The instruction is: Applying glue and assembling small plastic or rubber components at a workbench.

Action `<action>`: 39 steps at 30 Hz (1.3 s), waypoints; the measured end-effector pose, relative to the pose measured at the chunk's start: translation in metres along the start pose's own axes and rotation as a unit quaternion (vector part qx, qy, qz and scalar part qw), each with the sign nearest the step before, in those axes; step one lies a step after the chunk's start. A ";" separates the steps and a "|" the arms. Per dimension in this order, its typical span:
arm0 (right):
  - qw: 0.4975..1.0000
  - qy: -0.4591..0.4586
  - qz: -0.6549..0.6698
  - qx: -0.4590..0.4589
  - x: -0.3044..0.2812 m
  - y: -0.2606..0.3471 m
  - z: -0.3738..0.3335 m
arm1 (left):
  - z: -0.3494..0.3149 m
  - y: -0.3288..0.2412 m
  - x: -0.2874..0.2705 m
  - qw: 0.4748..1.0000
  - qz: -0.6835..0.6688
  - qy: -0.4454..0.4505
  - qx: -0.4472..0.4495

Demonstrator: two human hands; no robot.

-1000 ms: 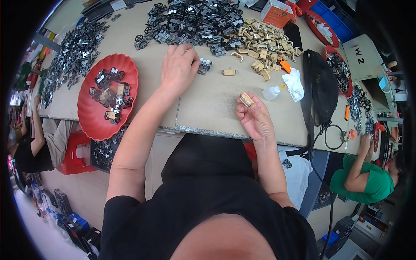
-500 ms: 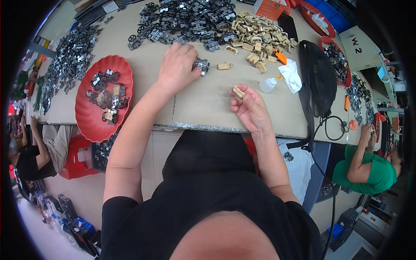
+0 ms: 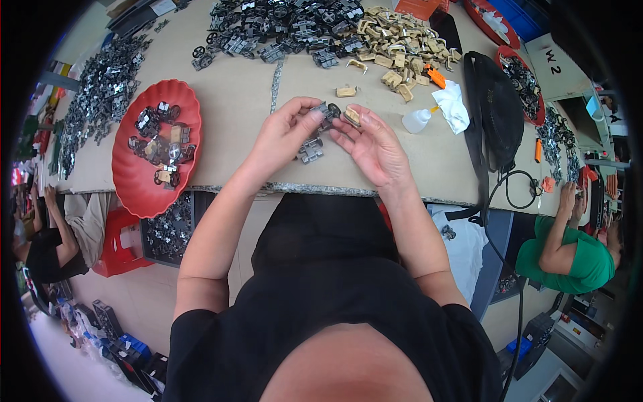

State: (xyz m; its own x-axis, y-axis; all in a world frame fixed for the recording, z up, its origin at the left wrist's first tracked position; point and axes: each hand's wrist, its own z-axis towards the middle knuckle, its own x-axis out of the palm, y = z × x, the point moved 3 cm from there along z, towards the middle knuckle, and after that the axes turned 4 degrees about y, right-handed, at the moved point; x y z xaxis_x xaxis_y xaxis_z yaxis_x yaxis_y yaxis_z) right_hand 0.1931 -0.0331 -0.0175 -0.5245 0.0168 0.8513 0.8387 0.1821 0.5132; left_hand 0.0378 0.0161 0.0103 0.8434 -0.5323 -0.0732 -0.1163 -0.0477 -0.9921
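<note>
My left hand (image 3: 284,134) grips a small dark grey toy-car chassis (image 3: 325,112) with a black wheel between thumb and fingers. Close beside it, my right hand (image 3: 375,144) pinches a tan toy-car body (image 3: 351,117). The two parts are held very near each other; whether they touch I cannot tell. Below my left fingers another grey chassis (image 3: 311,151) lies on the table. A single tan body (image 3: 346,92) rests just beyond my hands. Farther back are a pile of black and grey chassis (image 3: 288,27) and a heap of tan bodies (image 3: 408,47).
A red scalloped tray (image 3: 127,181) with several toy cars stands at left, near a heap of grey parts (image 3: 107,87). To the right are a white squeeze bottle (image 3: 416,120), a tissue (image 3: 451,107), a black bag (image 3: 495,107) and a cable. Other people sit on both sides.
My left hand has come back from near the pile with a chassis, toward the right hand. My right hand has moved slightly up and left, bringing the tan body beside the chassis.
</note>
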 end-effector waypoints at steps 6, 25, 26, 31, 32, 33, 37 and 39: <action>0.999 -0.009 -0.043 -0.014 0.010 -0.002 0.015 | 0.023 0.017 -0.019 0.991 -0.117 0.063 -0.016; 0.996 0.067 -0.057 -0.024 0.015 0.010 0.018 | 0.016 -0.009 0.000 0.964 -0.245 0.099 0.032; 0.995 0.074 -0.059 -0.022 0.015 0.011 0.017 | 0.015 -0.006 0.000 0.964 -0.244 0.097 0.039; 0.992 0.095 -0.077 -0.034 0.010 0.020 0.004 | 0.002 -0.007 0.008 0.965 -0.241 0.090 0.047; 0.989 0.081 -0.115 -0.042 0.010 0.022 -0.003 | -0.003 -0.008 0.012 0.965 -0.241 0.089 0.052; 0.985 0.066 -0.152 -0.050 0.010 0.025 -0.009 | -0.008 -0.009 0.016 0.965 -0.241 0.088 0.056; 0.976 0.036 -0.208 -0.045 -0.011 0.032 -0.025 | -0.028 -0.005 0.039 0.953 -0.291 0.077 0.034; 0.976 0.045 -0.213 -0.030 -0.017 0.032 -0.031 | -0.032 0.000 0.045 0.955 -0.283 0.088 0.022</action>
State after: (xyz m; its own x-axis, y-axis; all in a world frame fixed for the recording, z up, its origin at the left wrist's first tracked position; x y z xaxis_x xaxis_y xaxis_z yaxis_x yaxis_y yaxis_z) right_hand 0.2332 -0.0580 -0.0118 -0.8148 -0.1340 0.5641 0.5559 0.0958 0.8257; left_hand 0.0590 -0.0345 0.0101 0.6633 -0.5660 0.4896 0.3571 -0.3356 -0.8717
